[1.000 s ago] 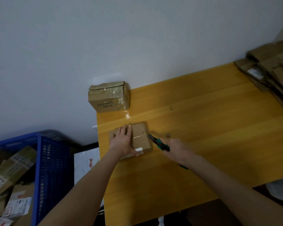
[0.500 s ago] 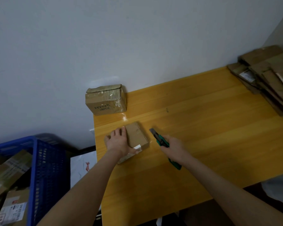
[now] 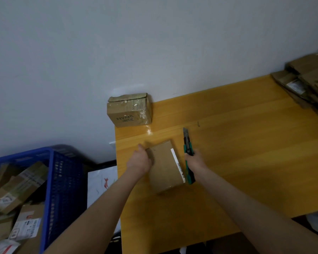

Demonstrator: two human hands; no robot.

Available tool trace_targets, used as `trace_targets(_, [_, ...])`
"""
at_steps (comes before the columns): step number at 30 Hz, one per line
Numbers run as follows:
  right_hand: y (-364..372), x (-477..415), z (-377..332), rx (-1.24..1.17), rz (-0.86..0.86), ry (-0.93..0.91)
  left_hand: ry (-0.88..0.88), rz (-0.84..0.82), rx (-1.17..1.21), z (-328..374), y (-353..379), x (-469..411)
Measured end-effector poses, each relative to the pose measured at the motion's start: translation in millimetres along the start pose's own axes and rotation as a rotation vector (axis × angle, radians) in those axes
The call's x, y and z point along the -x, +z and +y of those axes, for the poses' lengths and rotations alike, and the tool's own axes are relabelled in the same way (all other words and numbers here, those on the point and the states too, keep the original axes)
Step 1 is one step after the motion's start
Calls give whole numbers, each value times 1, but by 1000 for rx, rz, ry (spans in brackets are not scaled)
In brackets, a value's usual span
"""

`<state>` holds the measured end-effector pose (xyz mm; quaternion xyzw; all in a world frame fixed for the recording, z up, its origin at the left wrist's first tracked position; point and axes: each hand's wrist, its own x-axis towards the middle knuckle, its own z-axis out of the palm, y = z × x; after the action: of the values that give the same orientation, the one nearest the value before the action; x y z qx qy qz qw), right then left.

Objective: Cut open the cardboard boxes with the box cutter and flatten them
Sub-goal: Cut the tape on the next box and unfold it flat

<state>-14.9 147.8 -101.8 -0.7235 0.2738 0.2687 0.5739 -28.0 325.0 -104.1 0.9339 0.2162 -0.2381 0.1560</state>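
A yellow wooden surface [image 3: 237, 162] fills the right half of the frame below a grey wall. A blue crate [image 3: 62, 180] of parcels sits lower left; a pile of flattened cardboard [image 3: 308, 83] lies upper right. A taped box [image 3: 129, 110] waits against the wall. At centre, the small box [image 3: 165, 167] has just been turned lengthwise and pulled nearer. The left hand [image 3: 140, 162] grips its left edge. The right hand [image 3: 195, 160], closed around the cutter [image 3: 188, 153], has drawn back beside the box, blade out, pointing away. Another seam likely gets cut next.
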Motion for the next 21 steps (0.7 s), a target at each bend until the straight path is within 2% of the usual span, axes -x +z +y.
trace_targets(3, [-11, -3, 2, 36, 22, 16, 407, 141, -534, 6, -13, -1])
trace_targets(6, [-18, -4, 4, 41, 15, 50, 821, 50, -909, 20, -12, -2])
trace_targets(8, [-18, -6, 5, 44, 18, 53, 915, -24, -1091, 30, -1, -5])
trace_targets(11, [-18, -8, 5, 12, 12, 46, 848, -138, -1218, 43, 4, -14])
trace_targets(14, [-20, -10, 5, -22, 30, 31, 739, -177, -1151, 46, -9, -25])
trace_targets(17, [-22, -10, 10, -39, 45, 71, 614, -193, -879, 28, -23, -32])
trace_targets(21, [-11, -2, 21, -104, -4, 205, 464, -296, -492, -2, -20, -36])
